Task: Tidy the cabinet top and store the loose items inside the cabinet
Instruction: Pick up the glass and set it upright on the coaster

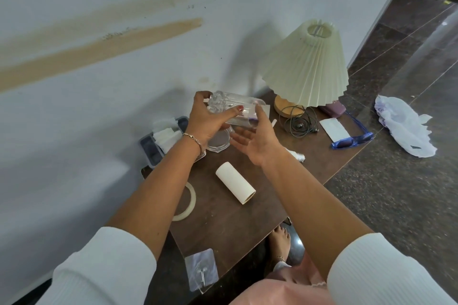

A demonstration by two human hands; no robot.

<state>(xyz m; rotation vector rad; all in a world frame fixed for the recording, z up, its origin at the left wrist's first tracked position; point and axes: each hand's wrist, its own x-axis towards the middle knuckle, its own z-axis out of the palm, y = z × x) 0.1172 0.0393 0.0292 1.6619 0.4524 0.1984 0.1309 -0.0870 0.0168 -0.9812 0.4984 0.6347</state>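
- White ribbed sleeves [104, 267] are filling the bottom corners, with both forearms reaching over the brown counter [223, 225].
- A clear packet [201, 270] holding a metal hook is lying at the counter's near edge; any print on it is too blurred to read.
- The left grip [205, 116] is curling round the base end of a clear ribbed glass [230, 104], holding it sideways above the counter's far half.
- The right grip [255, 136] is lying spread, palm up, beneath the glass, its thumb tip meeting the open end.
- A paper roll [235, 183] is lying between the forearms, and a tape ring [188, 203] is showing partly under the left one.
- A pleated lamp [307, 64] is standing at the far corner, with blue sunglasses [352, 141] lying near the right edge.
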